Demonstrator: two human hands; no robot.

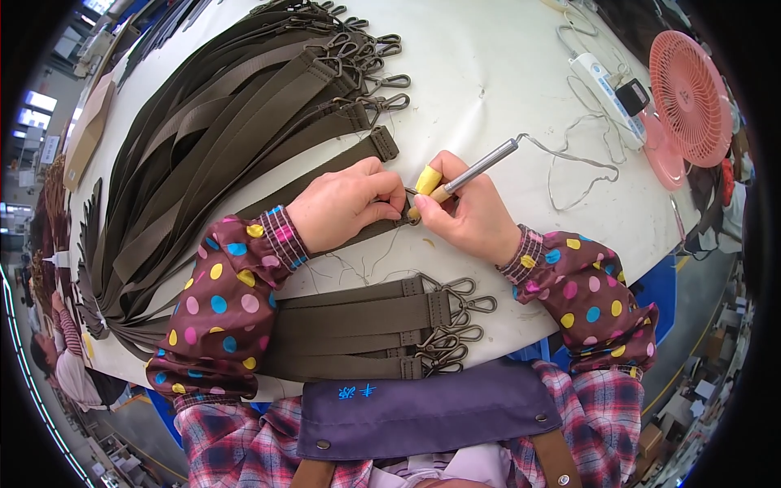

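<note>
My left hand [350,203] pinches the end of a dark olive webbing strap, its fingertips curled over the strap's metal hook, which is mostly hidden. Close against it, my right hand [476,213] grips a corded pen-shaped tool [482,167] with a silver barrel and a tan lower part. The tool's tip points down at the strap end; whether it touches cannot be made out. A yellow finger cover [428,179] sits on a right-hand finger. Loose threads [366,264] lie below the left hand. Just beyond, another strap end [382,145] lies flat.
A large bundle of straps with metal hooks [236,122] spreads over the table's left side. More hooked straps [358,321] lie nearest me. At right are a white power strip [606,93], a pink fan [690,98] and a looping cord [582,163]. Another person [77,366] is far left.
</note>
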